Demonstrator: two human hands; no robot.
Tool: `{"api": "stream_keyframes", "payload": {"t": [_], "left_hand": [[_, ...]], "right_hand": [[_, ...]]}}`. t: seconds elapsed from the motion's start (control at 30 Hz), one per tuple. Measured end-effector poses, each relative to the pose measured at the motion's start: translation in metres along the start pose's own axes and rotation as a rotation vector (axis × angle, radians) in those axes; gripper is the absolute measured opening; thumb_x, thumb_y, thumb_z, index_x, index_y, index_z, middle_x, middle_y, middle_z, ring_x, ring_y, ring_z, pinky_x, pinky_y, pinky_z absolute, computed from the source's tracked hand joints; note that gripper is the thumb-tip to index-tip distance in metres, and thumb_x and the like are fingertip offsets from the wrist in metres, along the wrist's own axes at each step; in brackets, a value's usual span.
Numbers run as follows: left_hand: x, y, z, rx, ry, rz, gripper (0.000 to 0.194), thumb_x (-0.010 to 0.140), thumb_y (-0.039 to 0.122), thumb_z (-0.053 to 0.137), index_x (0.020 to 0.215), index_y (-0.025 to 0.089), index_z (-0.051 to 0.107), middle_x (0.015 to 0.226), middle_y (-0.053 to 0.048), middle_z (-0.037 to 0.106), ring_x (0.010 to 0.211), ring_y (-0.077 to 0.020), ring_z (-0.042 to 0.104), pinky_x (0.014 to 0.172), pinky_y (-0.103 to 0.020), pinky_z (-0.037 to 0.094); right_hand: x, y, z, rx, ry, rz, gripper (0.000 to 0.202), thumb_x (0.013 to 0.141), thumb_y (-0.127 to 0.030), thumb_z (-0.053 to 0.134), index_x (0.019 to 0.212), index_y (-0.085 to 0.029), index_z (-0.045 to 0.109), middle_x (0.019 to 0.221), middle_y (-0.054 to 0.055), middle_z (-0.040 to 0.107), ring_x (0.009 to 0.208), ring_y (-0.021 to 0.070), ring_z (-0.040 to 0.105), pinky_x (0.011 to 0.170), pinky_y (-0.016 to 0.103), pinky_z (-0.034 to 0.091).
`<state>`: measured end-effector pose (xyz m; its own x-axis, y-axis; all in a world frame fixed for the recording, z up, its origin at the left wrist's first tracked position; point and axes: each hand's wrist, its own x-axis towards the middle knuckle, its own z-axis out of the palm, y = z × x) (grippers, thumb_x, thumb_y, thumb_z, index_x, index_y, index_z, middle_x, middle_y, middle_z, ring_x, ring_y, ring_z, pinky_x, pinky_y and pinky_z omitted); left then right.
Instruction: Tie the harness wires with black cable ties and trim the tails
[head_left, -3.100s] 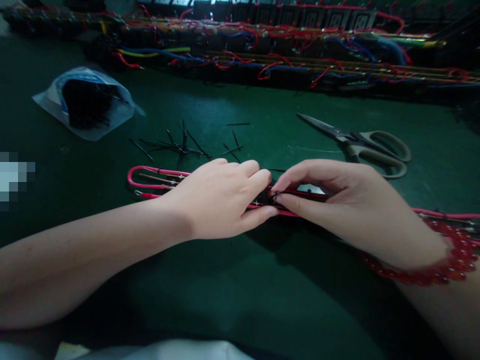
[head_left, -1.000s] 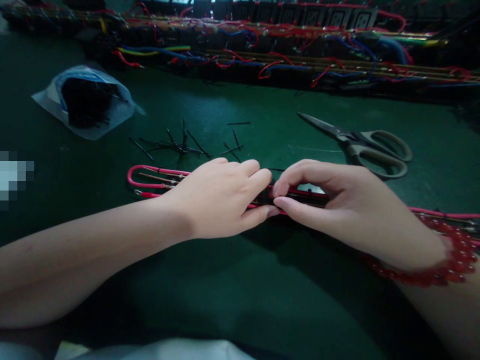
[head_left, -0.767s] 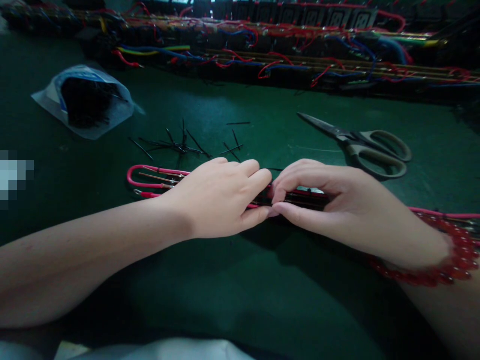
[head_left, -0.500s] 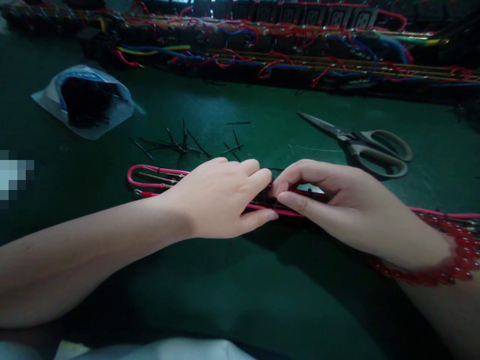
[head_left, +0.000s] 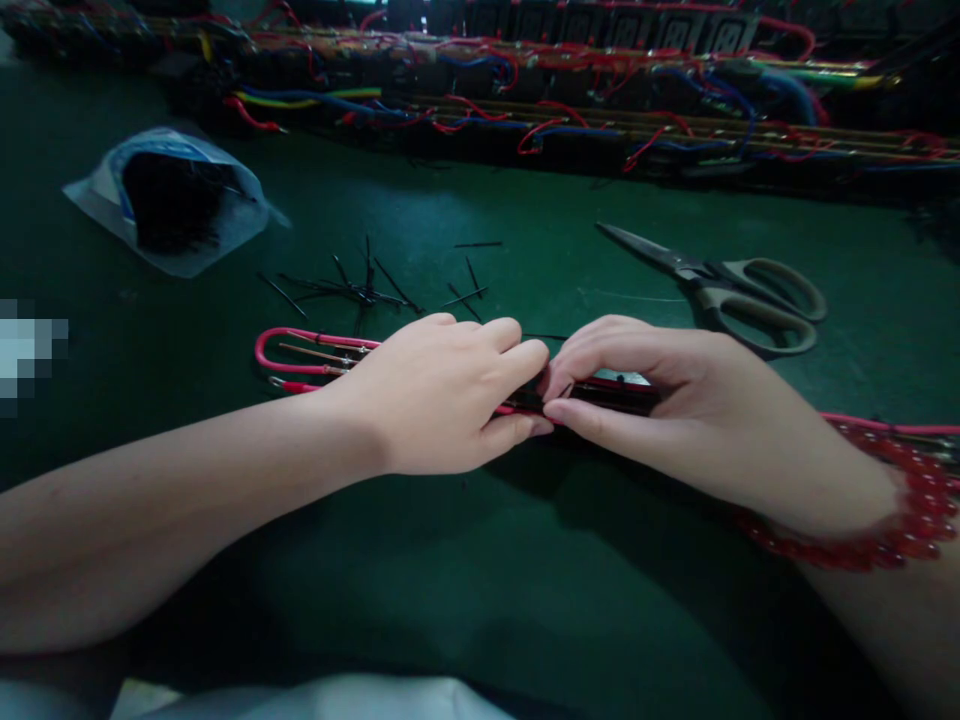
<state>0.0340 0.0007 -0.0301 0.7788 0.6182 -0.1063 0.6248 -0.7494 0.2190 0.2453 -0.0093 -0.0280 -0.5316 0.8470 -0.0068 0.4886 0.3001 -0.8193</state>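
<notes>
Both hands meet over the wire bundle [head_left: 315, 358] on the green mat [head_left: 480, 560]: left hand [head_left: 442, 400] closed around it, right hand [head_left: 675, 400] pinching it (fingertips nearly touching the left's). Scissors [head_left: 727, 285] lie beyond the bundle.

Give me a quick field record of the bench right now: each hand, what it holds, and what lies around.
left hand: closed over the red wire bundle, fingertips meeting the other hand
right hand: pinching the same bundle at the middle; red bead bracelet on the wrist
surface: green mat
scissors: lying flat beyond the right hand, untouched
loose black ties: scattered beyond the left hand
plastic bag: far left, dark contents
wired assemblies: along the far edge
</notes>
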Motion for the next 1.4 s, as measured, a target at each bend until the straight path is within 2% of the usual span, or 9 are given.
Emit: {"api": "stream_keyframes", "payload": {"t": [0.17,0.4,0.6,0.77,1.0,1.27,1.4], "left_hand": [[0.0,0.0,0.0,0.001,-0.01,0.0,0.027,0.1,0.044,0.046,0.097,0.019,0.056,0.091,-0.003,0.06,0.077,-0.0198,0.062,0.068,-0.033,0.039],[0.0,-0.001,0.0,0.006,0.0,0.016,0.029,0.098,0.046,0.046,0.099,0.018,0.055,0.093,-0.005,0.061,0.079,-0.022,0.063,0.068,-0.036,0.042],[0.0,0.0,0.0,0.008,0.0,0.013,0.025,0.098,0.041,0.047,0.098,0.019,0.057,0.091,-0.004,0.06,0.077,-0.0217,0.062,0.067,-0.036,0.042],[-0.001,-0.001,0.0,-0.004,0.012,0.019,0.021,0.097,0.038,0.049,0.1,0.019,0.058,0.092,-0.003,0.06,0.076,-0.0221,0.062,0.067,-0.036,0.042],[-0.001,0.0,0.001,0.016,0.015,-0.003,0.026,0.097,0.042,0.049,0.099,0.019,0.059,0.092,-0.004,0.061,0.077,-0.0208,0.063,0.068,-0.034,0.041],[-0.009,0.004,0.002,0.072,0.091,-0.033,0.029,0.097,0.043,0.05,0.103,0.017,0.062,0.099,-0.008,0.066,0.093,-0.0272,0.064,0.077,-0.039,0.047],[-0.024,0.015,0.002,-0.083,0.281,-0.045,0.026,0.101,0.036,0.046,0.114,0.018,0.06,0.117,-0.01,0.067,0.107,-0.0224,0.061,0.091,-0.038,0.049]], "right_hand": [[0.001,0.0,0.001,-0.037,-0.018,-0.016,0.008,0.085,-0.033,0.068,0.084,-0.027,0.072,0.091,0.005,0.075,0.087,0.0254,0.068,0.077,0.04,0.055],[0.0,0.0,0.001,-0.049,-0.006,0.029,0.015,0.091,-0.037,0.062,0.087,-0.024,0.068,0.086,0.005,0.073,0.075,0.0216,0.067,0.065,0.035,0.052],[-0.001,0.0,0.001,-0.005,-0.01,0.019,0.013,0.087,-0.037,0.068,0.086,-0.025,0.071,0.091,0.005,0.074,0.083,0.0233,0.068,0.073,0.037,0.054],[0.001,0.001,-0.001,-0.022,-0.038,-0.047,0.01,0.085,-0.034,0.07,0.084,-0.025,0.073,0.092,0.005,0.075,0.088,0.0247,0.068,0.08,0.04,0.054],[0.002,0.0,0.0,-0.051,-0.042,-0.108,0.01,0.085,-0.034,0.068,0.085,-0.027,0.075,0.089,0.003,0.076,0.089,0.0245,0.068,0.082,0.039,0.054],[0.002,0.004,0.003,-0.048,-0.035,-0.154,0.013,0.087,-0.034,0.067,0.087,-0.026,0.078,0.093,0.005,0.076,0.091,0.0244,0.068,0.083,0.04,0.055],[0.001,0.004,0.004,-0.043,-0.014,-0.194,0.012,0.086,-0.032,0.069,0.087,-0.026,0.08,0.092,0.006,0.076,0.09,0.024,0.068,0.081,0.04,0.055]]}}
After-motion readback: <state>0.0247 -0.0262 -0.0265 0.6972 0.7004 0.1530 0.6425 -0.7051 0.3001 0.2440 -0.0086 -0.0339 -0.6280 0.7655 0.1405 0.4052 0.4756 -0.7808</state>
